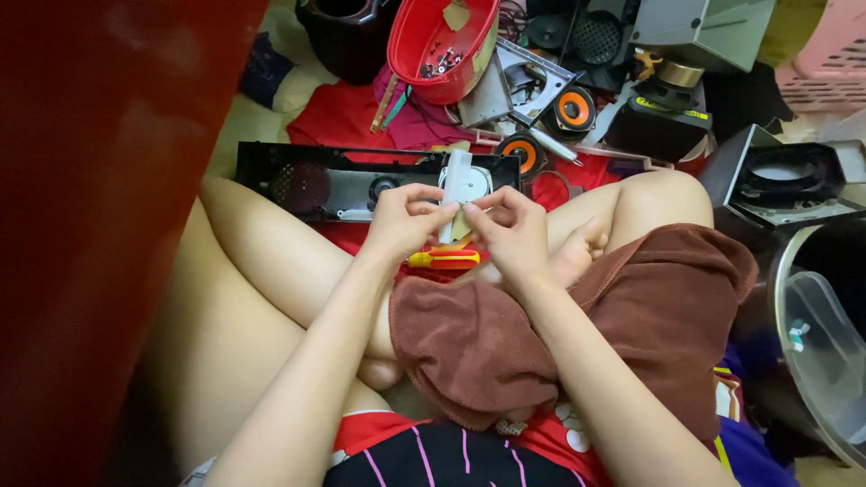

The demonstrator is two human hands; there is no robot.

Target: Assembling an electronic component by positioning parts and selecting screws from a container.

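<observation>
The left hand (403,219) is curled closed, its fingertips pinching the left edge of a small white plastic part (462,185). The right hand (511,225) is closed the same way on the part's lower right side, thumb and forefinger pressed together against it, where a small tan scrap sits between the fingers. The white part stands roughly upright between the two hands, held in the air above the person's crossed legs.

Just below the white part, a screwdriver (444,260) with a red and yellow handle lies flat on the red cloth (336,115) under the legs. Just behind the white part lies a long black panel (316,180) with round openings, stretched out to the left. Behind the part and slightly right are two small speakers with orange cones (575,108). Further behind the part, a red plastic bowl (424,36) tilts toward the camera with small screws inside. Well to the right of the part stands a clear plastic container (825,361). A brown towel (541,334) covers the lap, nearer the camera than the part.
</observation>
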